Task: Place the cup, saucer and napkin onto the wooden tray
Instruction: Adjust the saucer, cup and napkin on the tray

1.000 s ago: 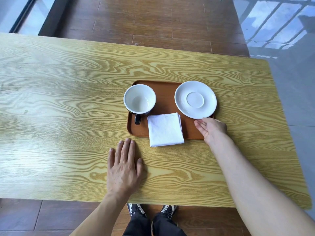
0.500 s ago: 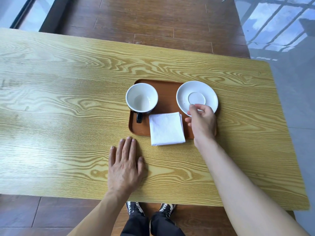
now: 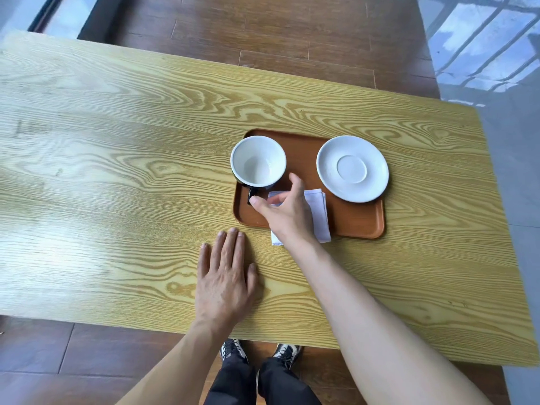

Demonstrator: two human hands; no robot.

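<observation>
A brown wooden tray (image 3: 355,222) lies on the table. On its left part stands a cup (image 3: 258,160), white inside and dark outside, with its handle toward me. A white saucer (image 3: 352,168) rests on the tray's right part, overhanging the far right rim. A folded white napkin (image 3: 319,213) lies on the tray's near side and sticks out over the near rim. My right hand (image 3: 285,210) hovers over the napkin, thumb and fingers apart, close to the cup's handle, and hides much of the napkin. My left hand (image 3: 225,277) lies flat on the table below the tray.
The yellow wood-grain table (image 3: 117,185) stretches wide to the left of the tray. Its near edge runs just above my shoes (image 3: 260,350). Dark wooden floor lies beyond the far edge, with grey tiles to the right.
My right hand has moved left from the saucer's near rim to above the napkin by the cup's handle. The left hand, cup, saucer and napkin stay where they were.
</observation>
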